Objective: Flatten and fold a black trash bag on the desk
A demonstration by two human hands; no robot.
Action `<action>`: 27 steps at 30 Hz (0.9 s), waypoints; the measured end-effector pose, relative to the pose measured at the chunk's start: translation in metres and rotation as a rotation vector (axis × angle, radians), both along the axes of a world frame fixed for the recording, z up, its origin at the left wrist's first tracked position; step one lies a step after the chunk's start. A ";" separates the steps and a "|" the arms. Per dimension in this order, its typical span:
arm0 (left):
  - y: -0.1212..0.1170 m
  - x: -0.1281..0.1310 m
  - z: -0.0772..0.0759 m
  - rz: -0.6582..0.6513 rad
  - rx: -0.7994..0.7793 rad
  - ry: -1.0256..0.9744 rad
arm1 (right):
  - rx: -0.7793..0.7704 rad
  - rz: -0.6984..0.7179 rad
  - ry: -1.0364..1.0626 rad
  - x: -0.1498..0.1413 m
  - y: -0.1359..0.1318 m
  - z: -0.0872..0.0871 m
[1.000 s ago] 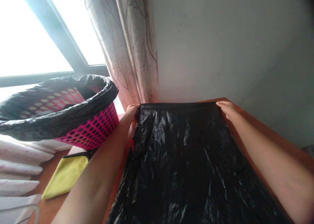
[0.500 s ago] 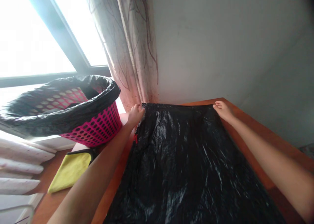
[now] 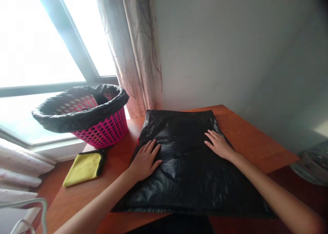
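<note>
Black plastic bag (image 3: 184,167) spread flat on wooden table (image 3: 246,141).
I log left hand (image 3: 145,160) palm-down on bag's left side, fingers spread; right hand (image 3: 218,144) palm-down near right edge, farther forward, fingers slightly apart.

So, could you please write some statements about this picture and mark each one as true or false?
1. The left hand and the right hand both touch the black plastic bag. True.
2. The yellow cloth lies on the wooden table, near the pink perforated basket. True.
3. The rim of the basket is uncovered. False: a black liner is folded over it.
4. The right hand is clenched in a fist. False: its fingers are extended.
5. The bag is rolled into a ball. False: it is spread out over the table.
</note>
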State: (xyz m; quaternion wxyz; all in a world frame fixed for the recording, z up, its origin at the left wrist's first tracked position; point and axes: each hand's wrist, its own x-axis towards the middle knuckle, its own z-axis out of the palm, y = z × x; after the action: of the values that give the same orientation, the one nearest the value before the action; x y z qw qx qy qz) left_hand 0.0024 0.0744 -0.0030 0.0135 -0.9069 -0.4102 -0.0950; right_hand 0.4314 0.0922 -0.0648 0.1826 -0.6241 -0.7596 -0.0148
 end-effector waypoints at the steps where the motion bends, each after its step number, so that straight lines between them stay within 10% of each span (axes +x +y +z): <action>1: 0.002 -0.009 -0.004 0.031 -0.007 0.007 | 0.003 -0.019 -0.013 -0.001 -0.002 -0.004; 6: 0.028 -0.045 -0.010 0.032 -0.049 0.030 | -0.003 -0.057 -0.003 -0.020 -0.001 -0.003; 14: 0.066 -0.044 0.025 -0.045 0.071 0.040 | 0.119 -0.103 0.184 -0.033 -0.025 0.014; 21: -0.042 0.045 0.037 -0.136 -0.060 -0.003 | 0.089 -0.158 0.057 -0.043 -0.076 -0.002; 27: -0.119 0.100 0.024 -0.438 0.013 0.022 | 0.085 -0.154 0.077 -0.036 -0.047 0.009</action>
State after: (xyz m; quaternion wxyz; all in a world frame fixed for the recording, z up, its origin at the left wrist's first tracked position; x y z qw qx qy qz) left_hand 0.1019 -0.0450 0.0210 0.0028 -0.9753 -0.2024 -0.0883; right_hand 0.3957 0.0456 -0.0558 0.2363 -0.6723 -0.7005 -0.0372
